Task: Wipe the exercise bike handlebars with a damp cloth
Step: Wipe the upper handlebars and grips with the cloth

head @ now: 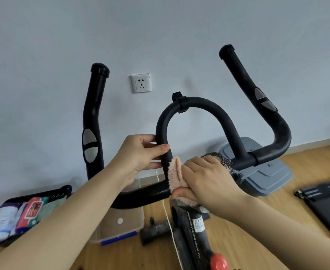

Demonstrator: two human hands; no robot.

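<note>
The black foam handlebars of the exercise bike fill the middle of the view, with a centre loop and two outer horns carrying grey sensor pads. My left hand grips the left leg of the centre loop, thumb across the front. My right hand holds a fluffy pink cloth bunched against the base of the loop, where it meets the crossbar. Part of the cloth is hidden under my palm.
A clear plastic box and an open black pouch of wipes lie on the wooden floor at left. A grey scale-like unit and a dark mat lie at right. A wall socket is behind. The bike's stem and red knob are below.
</note>
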